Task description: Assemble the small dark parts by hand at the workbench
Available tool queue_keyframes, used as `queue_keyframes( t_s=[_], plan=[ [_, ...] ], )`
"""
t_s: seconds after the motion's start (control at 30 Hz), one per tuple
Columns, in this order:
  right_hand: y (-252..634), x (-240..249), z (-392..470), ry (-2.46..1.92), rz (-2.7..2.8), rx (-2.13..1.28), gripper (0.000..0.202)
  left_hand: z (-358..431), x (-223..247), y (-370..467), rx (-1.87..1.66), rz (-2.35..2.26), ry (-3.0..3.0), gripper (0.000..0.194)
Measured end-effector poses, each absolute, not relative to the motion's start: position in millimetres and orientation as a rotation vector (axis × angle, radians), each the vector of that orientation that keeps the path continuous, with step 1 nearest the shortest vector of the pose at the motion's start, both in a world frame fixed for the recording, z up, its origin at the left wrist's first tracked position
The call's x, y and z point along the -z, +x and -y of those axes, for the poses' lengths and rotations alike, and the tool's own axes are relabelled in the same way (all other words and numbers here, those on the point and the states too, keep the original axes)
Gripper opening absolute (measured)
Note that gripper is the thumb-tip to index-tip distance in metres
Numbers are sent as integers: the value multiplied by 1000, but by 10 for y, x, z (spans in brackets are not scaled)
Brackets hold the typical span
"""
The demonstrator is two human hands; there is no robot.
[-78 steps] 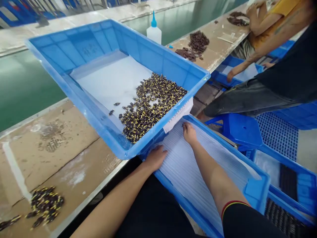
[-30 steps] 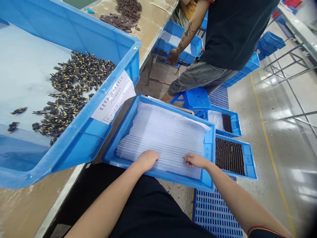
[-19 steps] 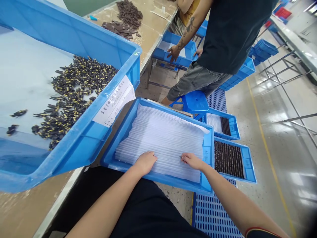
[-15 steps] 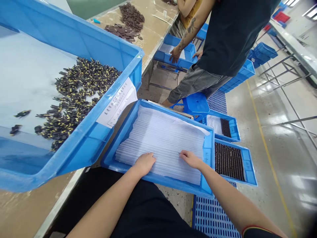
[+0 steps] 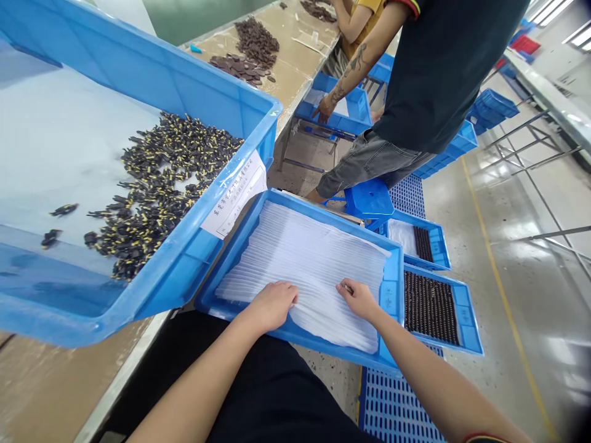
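Observation:
In the head view, a white ridged sheet point(image 5: 318, 258) lies in a blue plastic tray point(image 5: 392, 295) in front of my lap. My left hand point(image 5: 276, 303) is over the sheet's near edge, its fingers curled and closed on the sheet. To its right, my right hand point(image 5: 358, 299) is closed in a pinch just above the sheet. A tiny dark bit shows at its fingertips, too small to name. Between and below the hands the sheet's surface looks wavy, its ridges less straight.
At left, a large blue bin point(image 5: 184, 258) holds a heap of small black-and-yellow pieces point(image 5: 170, 184). Trays with rows of dark pieces point(image 5: 431, 307) sit at right. A blue stool point(image 5: 369, 198) and a co-worker in a dark shirt point(image 5: 447, 74) are ahead. Brown pieces point(image 5: 256, 43) lie on a table.
The near part of the sheet has gone from straight ridges to loose waves. My left hand's fingers have curled in more. The view has shifted slightly.

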State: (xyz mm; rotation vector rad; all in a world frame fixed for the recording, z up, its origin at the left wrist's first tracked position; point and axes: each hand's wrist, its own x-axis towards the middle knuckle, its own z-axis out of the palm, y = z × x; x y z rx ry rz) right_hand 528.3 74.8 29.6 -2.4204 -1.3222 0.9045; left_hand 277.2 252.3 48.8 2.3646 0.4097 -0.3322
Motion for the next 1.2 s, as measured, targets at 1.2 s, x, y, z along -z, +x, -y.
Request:
queue_keyframes(
  t_s=[1.2],
  plan=[
    [5231,-70,-683,-2254,1521,-1577,17,-2523,-258,2698,518,-578,2447,28]
  ],
)
